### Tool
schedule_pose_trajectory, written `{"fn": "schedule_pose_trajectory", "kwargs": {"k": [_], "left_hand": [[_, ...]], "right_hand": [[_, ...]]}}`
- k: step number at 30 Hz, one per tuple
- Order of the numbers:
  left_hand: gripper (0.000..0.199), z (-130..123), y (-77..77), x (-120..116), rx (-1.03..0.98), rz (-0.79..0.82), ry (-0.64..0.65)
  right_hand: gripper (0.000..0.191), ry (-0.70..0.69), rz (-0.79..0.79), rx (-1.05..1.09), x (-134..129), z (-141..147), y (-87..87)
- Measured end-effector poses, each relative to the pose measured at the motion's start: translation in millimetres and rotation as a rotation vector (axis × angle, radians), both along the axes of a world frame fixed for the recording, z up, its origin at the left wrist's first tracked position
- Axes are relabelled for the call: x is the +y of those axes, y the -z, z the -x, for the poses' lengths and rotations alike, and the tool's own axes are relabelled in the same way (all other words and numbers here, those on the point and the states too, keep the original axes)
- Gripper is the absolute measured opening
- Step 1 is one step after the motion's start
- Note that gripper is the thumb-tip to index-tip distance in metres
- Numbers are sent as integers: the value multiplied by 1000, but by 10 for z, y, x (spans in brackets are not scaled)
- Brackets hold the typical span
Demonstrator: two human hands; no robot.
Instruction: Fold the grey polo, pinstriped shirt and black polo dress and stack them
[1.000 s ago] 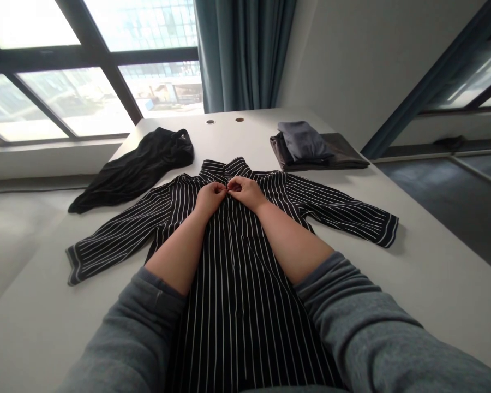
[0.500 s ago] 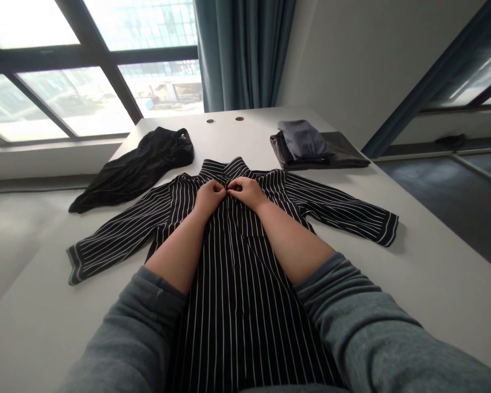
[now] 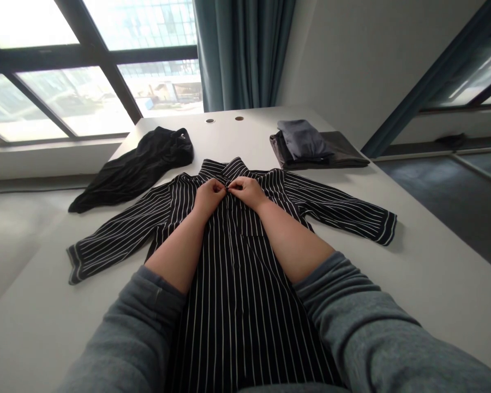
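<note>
A black shirt with white pinstripes [image 3: 235,284] lies spread face up on the table, its sleeves stretched out to both sides. My left hand [image 3: 209,196] and my right hand [image 3: 244,192] meet just below the collar [image 3: 225,168]. Fingertips of both hands pinch the shirt's front placket [image 3: 228,187] from either side. Any button there is hidden by my fingers. Grey sweatshirt sleeves cover my forearms up to mid-arm, and my arms rest over the shirt's body.
The white table [image 3: 433,289] has a crumpled black garment [image 3: 137,169] at the far left and a stack of folded grey and dark clothes [image 3: 306,144] at the far right. Two small round holes [image 3: 225,119] mark its back edge, before a window and teal curtain.
My hands stay pinched on the placket. The whole view has shifted very slightly, and the shirt has not visibly moved.
</note>
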State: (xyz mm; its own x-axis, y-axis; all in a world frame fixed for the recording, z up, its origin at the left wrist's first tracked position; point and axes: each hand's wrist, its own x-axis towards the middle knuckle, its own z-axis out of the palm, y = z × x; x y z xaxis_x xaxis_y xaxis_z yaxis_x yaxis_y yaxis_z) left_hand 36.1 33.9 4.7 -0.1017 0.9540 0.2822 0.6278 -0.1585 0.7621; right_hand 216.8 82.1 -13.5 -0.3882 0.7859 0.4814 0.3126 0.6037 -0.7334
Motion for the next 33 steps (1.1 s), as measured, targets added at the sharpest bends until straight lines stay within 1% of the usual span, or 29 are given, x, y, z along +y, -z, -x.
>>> {"fn": "schedule_pose_trajectory", "kwargs": {"k": [4,9,13,16,19,22,26,33], "left_hand": [[8,-11,-24,-15,36,-18,42],[7,-19,-65,-45,90,-21,67],[13,-17,-95,-55,129,-54,54],[19,-18,-96,-52,108,-59,40],[25,-26,-76,-43,49,-51,42],[28,-39,-52,-35,9,-21,12],[28,-53,-34,-36,27,-18,11],[19,-41,-30,-48,91,-65,29]], "right_hand": [[9,-45,25,21,11,-7,16],[7,-46,47,19,27,-5,33],[9,-55,80,18,30,2,36],[12,-78,86,33,38,0,38],[11,-81,71,55,47,-9,30],[11,-90,109,73,46,-23,1],[11,-104,170,50,36,-47,-41],[11,-99,154,-38,49,-54,-46]]}}
